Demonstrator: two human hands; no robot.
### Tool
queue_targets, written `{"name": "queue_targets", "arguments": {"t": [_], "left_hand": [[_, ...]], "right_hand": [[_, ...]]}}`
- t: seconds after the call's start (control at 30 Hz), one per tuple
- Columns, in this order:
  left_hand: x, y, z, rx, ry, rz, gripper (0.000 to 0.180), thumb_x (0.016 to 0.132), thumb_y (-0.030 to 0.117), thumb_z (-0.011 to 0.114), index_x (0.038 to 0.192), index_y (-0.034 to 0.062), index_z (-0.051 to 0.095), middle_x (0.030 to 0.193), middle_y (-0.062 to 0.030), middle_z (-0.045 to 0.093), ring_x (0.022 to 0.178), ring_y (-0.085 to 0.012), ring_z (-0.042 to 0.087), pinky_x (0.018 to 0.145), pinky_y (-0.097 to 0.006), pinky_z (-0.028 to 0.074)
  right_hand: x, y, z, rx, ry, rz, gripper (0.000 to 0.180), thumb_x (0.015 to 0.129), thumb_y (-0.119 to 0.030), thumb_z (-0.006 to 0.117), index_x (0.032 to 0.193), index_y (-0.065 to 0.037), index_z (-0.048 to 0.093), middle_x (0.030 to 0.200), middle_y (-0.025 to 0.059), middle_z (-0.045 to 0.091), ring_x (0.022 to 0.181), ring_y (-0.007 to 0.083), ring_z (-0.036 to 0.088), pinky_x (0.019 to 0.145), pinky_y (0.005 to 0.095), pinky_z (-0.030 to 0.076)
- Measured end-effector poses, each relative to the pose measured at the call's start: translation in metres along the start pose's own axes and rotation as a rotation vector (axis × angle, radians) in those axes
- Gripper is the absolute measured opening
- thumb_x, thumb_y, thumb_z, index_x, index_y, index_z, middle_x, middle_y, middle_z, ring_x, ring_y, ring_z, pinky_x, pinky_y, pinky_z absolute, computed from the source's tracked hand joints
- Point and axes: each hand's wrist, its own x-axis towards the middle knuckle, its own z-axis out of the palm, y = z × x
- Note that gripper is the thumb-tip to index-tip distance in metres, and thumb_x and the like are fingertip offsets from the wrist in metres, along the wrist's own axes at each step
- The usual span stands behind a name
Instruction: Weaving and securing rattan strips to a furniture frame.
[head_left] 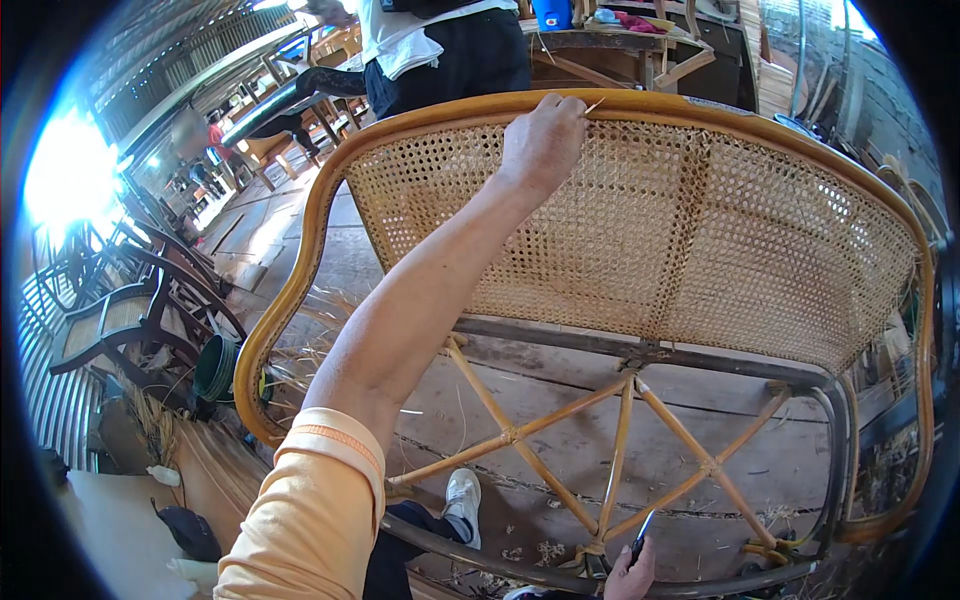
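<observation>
A thin cane strand (pixel 594 104) sticks out at the top rail of the rattan bench (pixel 700 110), at about twelve o'clock. Its long axis points toward two o'clock from the left hand (pixel 542 140), which is closed and pinches it against the woven cane back (pixel 700 240). The right hand (pixel 628 575), at six o'clock and well apart, grips a dark-handled tool (pixel 641 535) near the crossed braces (pixel 610 440). Another person (pixel 440 50) stands beyond the bench.

Rattan bench (pixel 640 220) stands upright on the plank floor, its curved cane-woven back whole; a thin cane strand (pixel 594 105) sticks up at the top rail
</observation>
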Motion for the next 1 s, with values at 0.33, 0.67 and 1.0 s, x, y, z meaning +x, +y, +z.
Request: {"name": "queue_targets", "arguments": {"t": [0.33, 0.67, 1.0], "left_hand": [[0.005, -0.002, 0.008, 0.072, -0.034, 0.053, 0.015, 0.083, 0.018, 0.052, 0.092, 0.0058, 0.053, 0.095, -0.0156, 0.057, 0.081, -0.0364, 0.057, 0.069, -0.045, 0.047], [0.000, -0.001, 0.011, 0.089, 0.056, 0.118, 0.013, 0.086, 0.018, 0.049, 0.090, 0.0062, 0.049, 0.090, -0.0142, 0.054, 0.073, -0.0347, 0.058, 0.062, -0.044, 0.049], [-0.001, -0.003, 0.013, 0.078, 0.059, 0.100, 0.013, 0.085, 0.019, 0.050, 0.090, 0.0068, 0.048, 0.091, -0.0156, 0.055, 0.078, -0.0366, 0.057, 0.064, -0.046, 0.046]], "right_hand": [[-0.001, -0.002, -0.002, -0.020, 0.014, 0.010, 0.045, 0.091, -0.031, 0.046, 0.123, 0.001, 0.047, 0.116, 0.0220, 0.053, 0.106, 0.0370, 0.051, 0.087, 0.0410, 0.042], [-0.002, -0.008, -0.006, -0.001, 0.022, 0.050, 0.044, 0.090, -0.030, 0.048, 0.122, 0.000, 0.047, 0.117, 0.0217, 0.053, 0.106, 0.0366, 0.051, 0.087, 0.0413, 0.043], [-0.001, -0.004, -0.002, -0.020, 0.034, 0.033, 0.044, 0.090, -0.030, 0.048, 0.123, -0.001, 0.047, 0.117, 0.0220, 0.053, 0.106, 0.0370, 0.051, 0.087, 0.0414, 0.042]]}}
